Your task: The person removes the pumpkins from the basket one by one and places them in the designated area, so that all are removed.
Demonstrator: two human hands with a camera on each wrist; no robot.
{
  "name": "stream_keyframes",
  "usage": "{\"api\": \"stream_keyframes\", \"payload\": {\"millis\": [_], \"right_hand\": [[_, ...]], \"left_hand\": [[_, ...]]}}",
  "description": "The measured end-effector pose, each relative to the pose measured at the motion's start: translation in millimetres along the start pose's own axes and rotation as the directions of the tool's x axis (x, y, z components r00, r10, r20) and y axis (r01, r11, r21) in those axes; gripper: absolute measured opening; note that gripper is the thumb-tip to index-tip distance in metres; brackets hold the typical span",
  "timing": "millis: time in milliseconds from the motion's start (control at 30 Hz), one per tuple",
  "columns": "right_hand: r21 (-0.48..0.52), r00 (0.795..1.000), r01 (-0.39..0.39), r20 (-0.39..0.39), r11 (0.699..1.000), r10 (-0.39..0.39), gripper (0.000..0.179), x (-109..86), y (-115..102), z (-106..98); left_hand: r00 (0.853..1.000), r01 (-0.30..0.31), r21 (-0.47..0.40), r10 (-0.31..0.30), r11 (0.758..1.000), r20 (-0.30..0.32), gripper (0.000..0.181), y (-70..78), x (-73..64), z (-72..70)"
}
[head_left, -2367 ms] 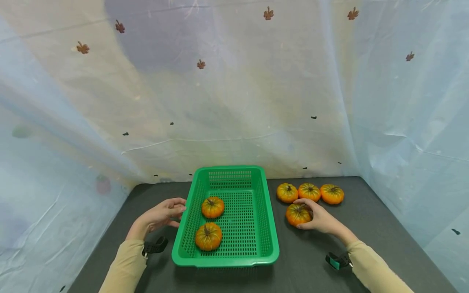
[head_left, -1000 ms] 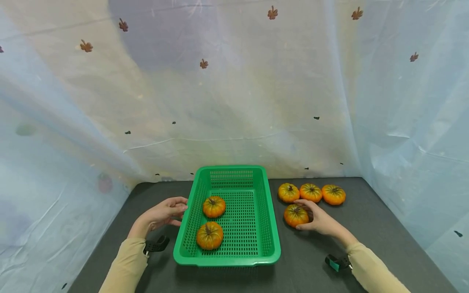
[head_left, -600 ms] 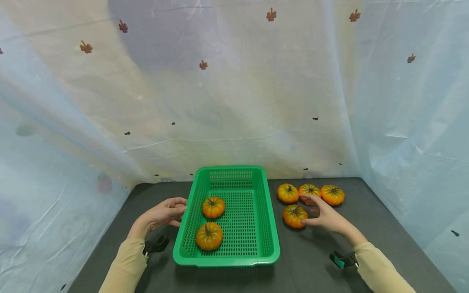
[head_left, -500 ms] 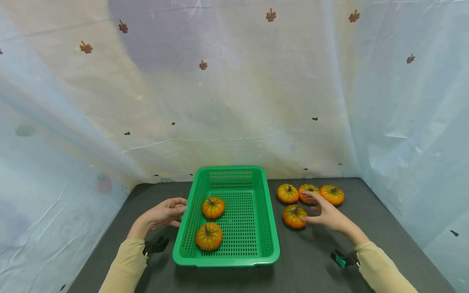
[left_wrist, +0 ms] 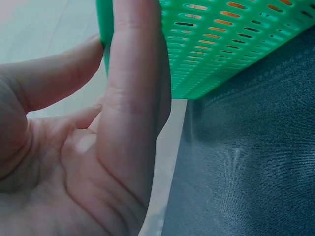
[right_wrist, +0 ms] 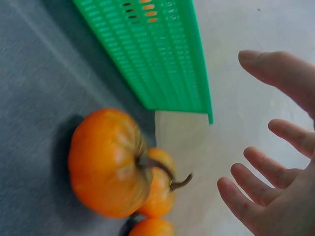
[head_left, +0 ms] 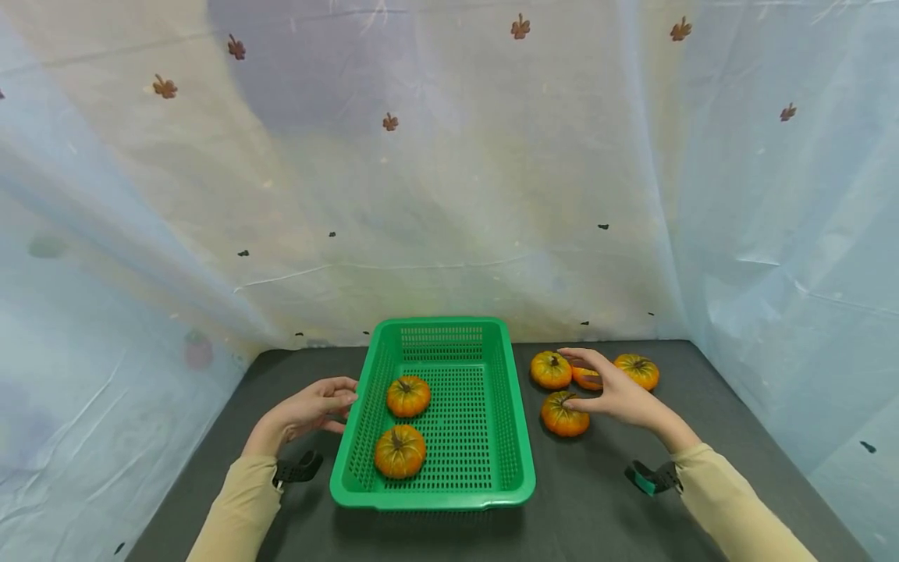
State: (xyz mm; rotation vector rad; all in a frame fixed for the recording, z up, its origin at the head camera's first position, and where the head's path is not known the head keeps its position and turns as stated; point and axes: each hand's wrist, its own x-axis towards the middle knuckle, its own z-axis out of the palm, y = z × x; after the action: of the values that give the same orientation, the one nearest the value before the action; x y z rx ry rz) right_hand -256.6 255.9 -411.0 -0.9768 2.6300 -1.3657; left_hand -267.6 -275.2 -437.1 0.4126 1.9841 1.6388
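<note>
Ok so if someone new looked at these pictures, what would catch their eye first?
Probably the bright green basket in the middle of the dark table, with two orange pumpkins lying in its left half. Next, likely the four more pumpkins to its right, where the right hand hovers with fingers spread. Brown leaf shapes also stand out high on the pale sheet behind.

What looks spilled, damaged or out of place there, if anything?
Nothing stands out. The green basket sits upright with two pumpkins inside; four others rest on the table, with no visible damage. The right hand hides much of the back row's middle pumpkin, so I can't vouch for it.
</note>
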Motion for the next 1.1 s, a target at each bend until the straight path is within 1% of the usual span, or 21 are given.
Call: {"api": "stream_keyframes", "payload": {"millis": [200, 267, 367, 433, 500, 533, 700, 833, 1100], "right_hand": [[-0.015, 0.999, 0.022, 0.028, 1.000, -0.022, 0.076, 16.5, -18, 5], [-0.011, 0.999, 0.027, 0.036, 1.000, -0.026, 0.076, 21.9, -31, 7], [-0.019, 0.997, 0.053, 0.054, 0.998, -0.052, 0.076, 31.9, -38, 12], [-0.034, 0.995, 0.075, 0.068, 0.997, -0.072, 0.076, 38.2, -41, 15], [-0.048, 0.991, 0.107, 0.083, 0.993, -0.103, 0.078, 44.9, -36, 19], [-0.054, 0.989, 0.120, 0.089, 0.991, -0.115, 0.078, 47.3, -38, 20], [-0.030, 0.977, 0.175, 0.128, 0.984, -0.170, 0.078, 59.6, -46, 31], [0.032, 0.968, 0.191, 0.162, 0.981, -0.193, 0.080, 68.5, -53, 40], [0.045, 0.951, 0.216, 0.216, 0.975, -0.220, 0.077, 84.6, -62, 58]], "left_hand": [[1.000, 0.002, -0.007, -0.003, 1.000, -0.009, 0.046, -0.5, -0.7, 0.1], [1.000, 0.004, -0.008, -0.004, 1.000, -0.012, 0.046, -0.8, -1.0, 0.2], [1.000, 0.004, -0.004, -0.004, 1.000, -0.013, 0.046, -0.2, -1.6, 0.8], [1.000, 0.005, -0.003, -0.005, 1.000, -0.011, 0.047, 0.8, -1.7, 1.2], [1.000, 0.007, -0.005, -0.007, 1.000, -0.008, 0.047, 1.8, -1.5, 1.5], [1.000, 0.008, -0.005, -0.008, 1.000, -0.007, 0.047, 2.2, -1.2, 1.5], [1.000, 0.013, 0.001, -0.013, 1.000, -0.008, 0.047, 2.8, -0.2, 1.1], [1.000, 0.019, 0.004, -0.019, 1.000, -0.012, 0.048, 2.4, -0.3, 0.7], [1.000, 0.017, -0.002, -0.017, 1.000, -0.008, 0.048, 2.4, 0.2, 0.6]]}}
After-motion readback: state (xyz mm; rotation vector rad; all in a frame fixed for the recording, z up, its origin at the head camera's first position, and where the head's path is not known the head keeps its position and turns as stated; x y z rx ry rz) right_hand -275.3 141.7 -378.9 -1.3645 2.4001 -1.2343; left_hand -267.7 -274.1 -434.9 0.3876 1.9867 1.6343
